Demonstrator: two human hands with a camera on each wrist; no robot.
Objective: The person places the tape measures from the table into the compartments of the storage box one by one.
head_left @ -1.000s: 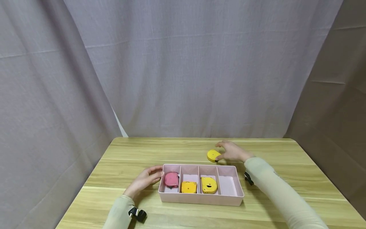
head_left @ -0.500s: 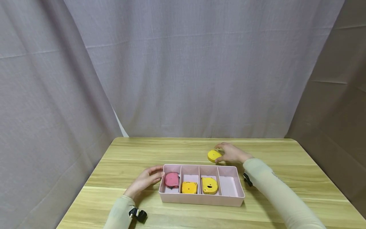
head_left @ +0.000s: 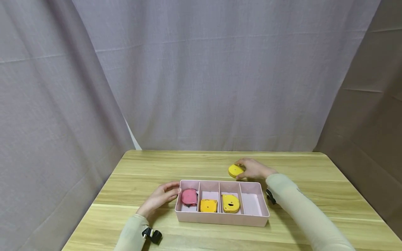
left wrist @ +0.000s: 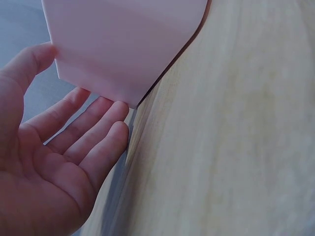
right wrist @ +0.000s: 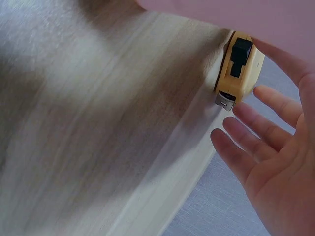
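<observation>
The right hand (head_left: 252, 168) reached across the far side of the pink tray (head_left: 222, 218), arm stretched forward, fingers loosely spread and cupped about the yellow tape measure (head_left: 235, 170) — not closed on it in the wrist view, where the fingertips (right wrist: 263, 93) sat just beside its case. The tape measure lay flat on the wooden table (head_left: 157, 165) just behind the tray's far rim; which way its metal tab end pointed could not be told. The left hand (head_left: 159, 197) rested open, straight fingers against the tray's left end wall.

The right hand (head_left: 253, 168) covers the three-o'clock side of the yellow tape measure (head_left: 235, 170). In the right wrist view its far end is cut by the pink box (right wrist: 275, 19). The table (right wrist: 98, 137) blurs at nine o'clock.
</observation>
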